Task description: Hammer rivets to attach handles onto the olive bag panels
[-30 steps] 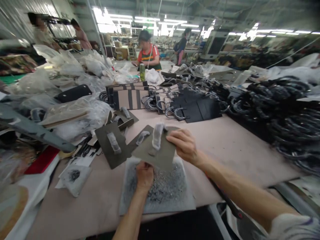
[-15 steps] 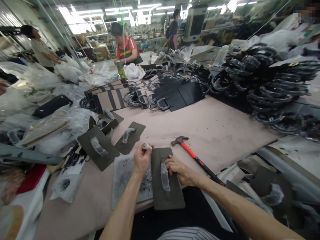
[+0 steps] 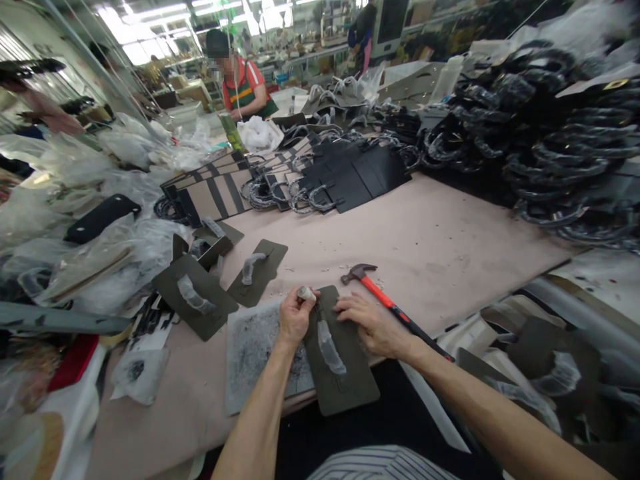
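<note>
Olive-grey handled bag panel (image 3: pixel 350 360) overlaps the three-o'clock side of the grey slab (image 3: pixel 250 353), left hand (image 3: pixel 295 319) curled round a pale-ended tool (image 3: pixel 304 293) at its eleven o'clock, right hand (image 3: pixel 367 323) half-spread at two o'clock, seemingly empty and steadying it.

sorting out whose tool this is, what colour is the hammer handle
The hammer handle is red and black, showing best in the head view.

Olive panel (image 3: pixel 356 357), clr plastic-wrapped hdl (image 3: pixel 329 350), overhanging tbl (image 3: pixel 440 253)
</note>
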`<state>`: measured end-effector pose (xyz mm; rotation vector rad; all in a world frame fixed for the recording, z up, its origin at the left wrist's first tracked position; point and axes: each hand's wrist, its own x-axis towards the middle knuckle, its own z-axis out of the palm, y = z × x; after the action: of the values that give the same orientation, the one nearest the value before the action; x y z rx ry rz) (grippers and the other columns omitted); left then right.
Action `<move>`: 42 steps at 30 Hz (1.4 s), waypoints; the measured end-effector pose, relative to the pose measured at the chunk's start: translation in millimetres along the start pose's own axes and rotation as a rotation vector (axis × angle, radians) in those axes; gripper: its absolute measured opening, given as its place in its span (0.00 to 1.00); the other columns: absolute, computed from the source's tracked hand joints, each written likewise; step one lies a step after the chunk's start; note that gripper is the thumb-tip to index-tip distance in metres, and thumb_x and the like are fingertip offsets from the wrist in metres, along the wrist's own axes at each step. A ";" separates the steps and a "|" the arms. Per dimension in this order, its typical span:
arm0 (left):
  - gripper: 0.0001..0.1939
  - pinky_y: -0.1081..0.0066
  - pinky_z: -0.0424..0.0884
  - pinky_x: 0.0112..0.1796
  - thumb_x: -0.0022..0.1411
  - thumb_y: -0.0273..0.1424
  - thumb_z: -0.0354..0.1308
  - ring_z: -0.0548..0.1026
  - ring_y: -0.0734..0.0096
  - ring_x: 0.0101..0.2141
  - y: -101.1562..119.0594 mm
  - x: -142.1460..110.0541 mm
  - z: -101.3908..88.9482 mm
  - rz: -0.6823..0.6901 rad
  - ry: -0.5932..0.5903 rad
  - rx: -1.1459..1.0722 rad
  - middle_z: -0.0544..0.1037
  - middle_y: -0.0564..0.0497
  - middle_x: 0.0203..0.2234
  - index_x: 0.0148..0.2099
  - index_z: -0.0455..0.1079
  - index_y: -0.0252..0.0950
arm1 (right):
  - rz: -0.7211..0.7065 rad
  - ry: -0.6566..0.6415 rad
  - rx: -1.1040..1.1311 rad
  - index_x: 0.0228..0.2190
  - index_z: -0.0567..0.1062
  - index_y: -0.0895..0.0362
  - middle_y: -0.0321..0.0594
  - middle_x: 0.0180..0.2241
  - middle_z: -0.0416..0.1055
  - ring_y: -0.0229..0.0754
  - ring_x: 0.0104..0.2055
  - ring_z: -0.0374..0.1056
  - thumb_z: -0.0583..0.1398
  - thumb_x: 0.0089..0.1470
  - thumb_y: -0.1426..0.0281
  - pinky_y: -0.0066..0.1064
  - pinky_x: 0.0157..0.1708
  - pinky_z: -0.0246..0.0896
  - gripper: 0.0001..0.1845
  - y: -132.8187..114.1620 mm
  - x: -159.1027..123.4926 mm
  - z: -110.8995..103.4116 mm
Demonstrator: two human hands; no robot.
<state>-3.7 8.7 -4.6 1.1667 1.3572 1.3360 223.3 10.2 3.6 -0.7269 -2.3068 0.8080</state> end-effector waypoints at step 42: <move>0.07 0.71 0.70 0.40 0.59 0.26 0.55 0.77 0.67 0.36 -0.6 -8.1 7.9 0.213 -0.058 0.369 0.80 0.51 0.33 0.38 0.73 0.38 | 0.243 0.623 -0.450 0.33 0.62 0.54 0.33 0.21 0.64 0.36 0.20 0.59 0.47 0.66 0.60 0.28 0.23 0.48 0.13 -130.0 51.3 -113.5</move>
<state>5.5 2.1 -5.7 1.6234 1.5107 1.2147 226.0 -1.8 183.3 -1.2666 -1.8468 0.1028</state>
